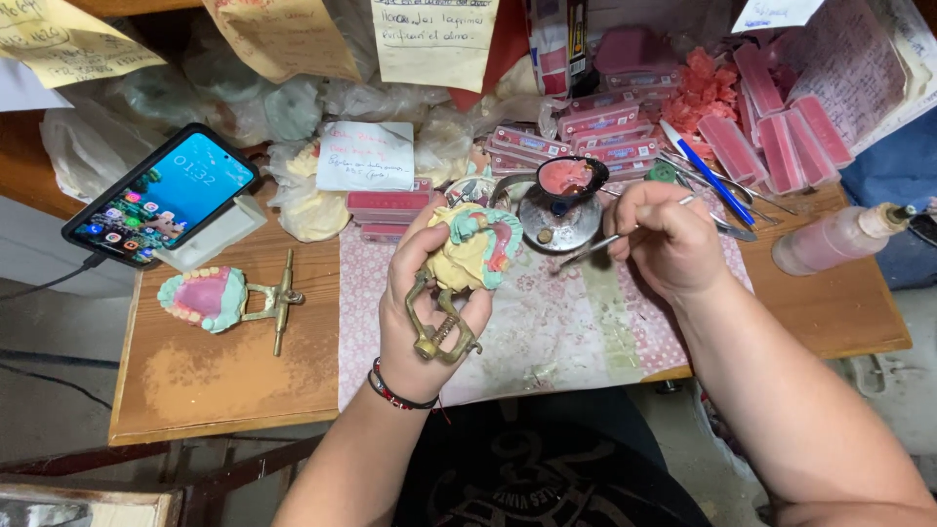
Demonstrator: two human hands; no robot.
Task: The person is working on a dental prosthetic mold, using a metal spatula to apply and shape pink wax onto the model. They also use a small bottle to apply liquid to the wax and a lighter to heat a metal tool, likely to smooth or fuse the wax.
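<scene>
The left hand held the brass-hinged dental cast firmly in closed fingers above the bench, while right hand fingers pinched a thin metal instrument; steadying its tip just beyond those fingers seemed advisable.

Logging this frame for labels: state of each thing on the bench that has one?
left hand: closed around the dental model on brass articulator, held up
right hand: gripping a thin metal tool
second dental model: lying on the table, untouched
phone: screen lit, propped up
small cup: holds pink wax
squeeze bottle: lying on its side
</scene>
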